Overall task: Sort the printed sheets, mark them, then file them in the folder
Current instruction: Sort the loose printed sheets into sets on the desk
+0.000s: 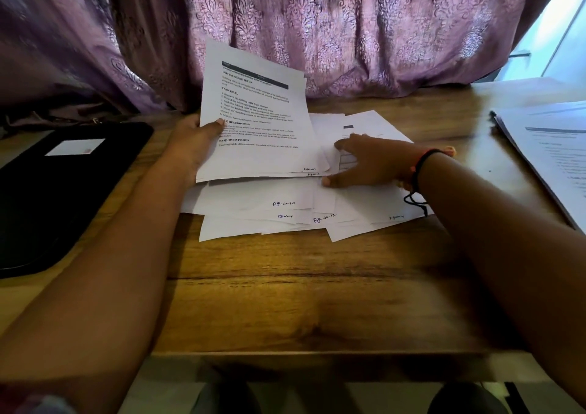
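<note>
Head view, left hand [190, 142] fingers pinching raised sheets [257, 118], right hand [371, 160] fingers spread on scattered sheets [285, 206]

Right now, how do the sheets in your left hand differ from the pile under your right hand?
The held sheets are raised and tilted, gripped by the left hand; the loose pile lies flat on the table under the right hand. The held sheets sit nearly squared; the loose pile is fanned out. Both are white pages with handwritten page numbers at the bottom.
</note>
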